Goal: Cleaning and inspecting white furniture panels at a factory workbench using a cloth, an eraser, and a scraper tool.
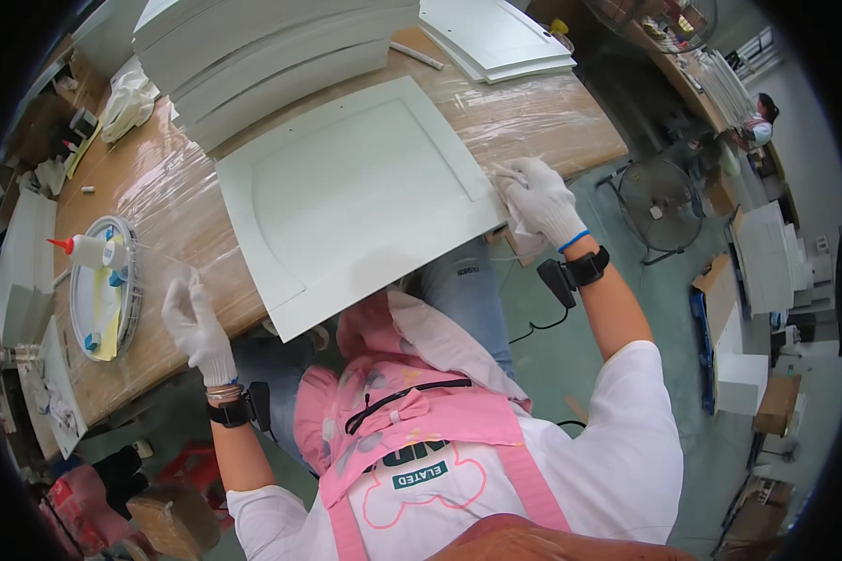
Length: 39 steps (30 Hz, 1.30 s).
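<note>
A white cabinet door panel [355, 196] with an arched recessed border lies tilted before me, its near edge over the table's edge. At its right edge, my right hand [538, 201], in a white knit glove, is closed on a white cloth [526, 245] that hangs beneath the fingers. My left hand [196, 327], gloved too, is over the table's near edge, left of the panel and apart from it. Its fingers are pinched together; whatever they hold, if anything, is too small to make out. Left of it stands a lidded oval tub [77, 309] with a red-tipped glue bottle [92, 251] on top.
A tall stack of white panels [271, 65] stands behind the door panel. More panels [496, 37] lie at the back right of the film-covered table [552, 122]. A crumpled white cloth [129, 105] is at the far left. A floor fan [660, 206] stands to the right.
</note>
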{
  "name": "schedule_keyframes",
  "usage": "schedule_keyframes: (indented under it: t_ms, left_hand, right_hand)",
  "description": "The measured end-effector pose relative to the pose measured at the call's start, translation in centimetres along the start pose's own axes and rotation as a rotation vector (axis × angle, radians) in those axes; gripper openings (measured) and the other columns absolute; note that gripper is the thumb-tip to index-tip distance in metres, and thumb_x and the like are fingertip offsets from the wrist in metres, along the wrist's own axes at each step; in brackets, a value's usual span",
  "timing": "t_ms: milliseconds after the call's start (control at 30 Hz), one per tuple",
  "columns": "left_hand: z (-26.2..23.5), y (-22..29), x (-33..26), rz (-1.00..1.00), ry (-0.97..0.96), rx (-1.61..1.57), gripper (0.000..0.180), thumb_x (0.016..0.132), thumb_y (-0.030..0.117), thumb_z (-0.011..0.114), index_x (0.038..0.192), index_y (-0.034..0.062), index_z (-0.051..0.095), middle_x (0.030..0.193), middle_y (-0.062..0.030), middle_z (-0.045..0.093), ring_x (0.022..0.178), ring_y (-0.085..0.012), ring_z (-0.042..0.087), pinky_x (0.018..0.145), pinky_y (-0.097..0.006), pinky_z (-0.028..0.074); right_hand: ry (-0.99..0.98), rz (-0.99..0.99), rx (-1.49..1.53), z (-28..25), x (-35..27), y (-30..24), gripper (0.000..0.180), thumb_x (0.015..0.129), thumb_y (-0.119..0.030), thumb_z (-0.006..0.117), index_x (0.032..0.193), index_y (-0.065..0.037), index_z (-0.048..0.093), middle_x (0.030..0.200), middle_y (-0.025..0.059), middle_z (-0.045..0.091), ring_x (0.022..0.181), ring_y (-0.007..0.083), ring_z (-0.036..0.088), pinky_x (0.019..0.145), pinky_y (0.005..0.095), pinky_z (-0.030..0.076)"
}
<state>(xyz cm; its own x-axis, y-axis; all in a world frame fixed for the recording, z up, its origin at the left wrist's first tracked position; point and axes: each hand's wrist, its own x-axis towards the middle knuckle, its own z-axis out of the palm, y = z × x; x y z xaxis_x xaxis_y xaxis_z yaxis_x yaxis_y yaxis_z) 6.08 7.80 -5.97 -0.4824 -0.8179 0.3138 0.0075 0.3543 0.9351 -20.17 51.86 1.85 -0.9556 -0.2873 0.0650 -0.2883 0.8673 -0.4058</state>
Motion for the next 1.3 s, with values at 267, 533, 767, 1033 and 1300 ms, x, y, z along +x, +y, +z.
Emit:
schedule_keyframes:
  t_ms: [267,533,767,1033,1300]
  left_hand:
    - [3.1,0.6,0.0,0.452,-0.580,0.668,0.038,0.099,0.021,0.055,0.132,0.0038,0.063,0.143,-0.0231,0.054,0.138,-0.0408,0.044,0.117,-0.047,0.031]
    - [4.0,0.3,-0.3,0.465,-0.515,0.718,0.038,0.096,0.024,0.057,0.131,0.0088,0.065,0.140,-0.0202,0.058,0.136,-0.0401,0.047,0.119,-0.048,0.031]
    - [3.8,-0.2,-0.3,0.495,-0.491,0.741,0.037,0.096,0.023,0.058,0.130,0.0115,0.066,0.140,-0.0180,0.058,0.136,-0.0382,0.048,0.119,-0.047,0.031]
    - [3.9,-0.6,-0.4,0.506,-0.493,0.756,0.037,0.096,0.023,0.058,0.130,0.0121,0.066,0.141,-0.0171,0.058,0.137,-0.0381,0.048,0.119,-0.048,0.030]
    - [3.8,-0.6,-0.4,0.519,-0.483,0.759,0.037,0.096,0.024,0.058,0.129,0.0099,0.067,0.140,-0.0167,0.059,0.135,-0.0384,0.048,0.119,-0.048,0.030]
  right_hand:
    - [-0.109,-0.111,-0.359,3.7,-0.3,-3.9,0.020,0.093,-0.024,0.058,0.101,-0.010,0.070,0.105,0.0159,0.065,0.097,0.0353,0.067,0.084,0.0451,0.054]
    - [-0.127,-0.122,-0.359,2.9,-0.6,-2.5,0.026,0.085,-0.008,0.065,0.110,-0.012,0.069,0.110,0.0160,0.066,0.103,0.0332,0.066,0.089,0.0427,0.054]
    - [-0.158,-0.167,-0.276,3.5,-1.0,-3.1,0.023,0.092,-0.022,0.058,0.106,-0.008,0.069,0.103,0.0172,0.066,0.096,0.0380,0.065,0.086,0.0465,0.053]
    - [-0.229,-0.185,-0.355,3.3,-0.6,-3.8,0.023,0.091,-0.025,0.061,0.104,-0.007,0.068,0.103,0.0180,0.067,0.100,0.0366,0.065,0.087,0.0455,0.053]
    - [-0.282,-0.407,-0.431,5.9,-2.1,-6.8,0.022,0.091,-0.026,0.060,0.103,-0.011,0.070,0.101,0.0158,0.067,0.096,0.0348,0.065,0.084,0.0444,0.054]
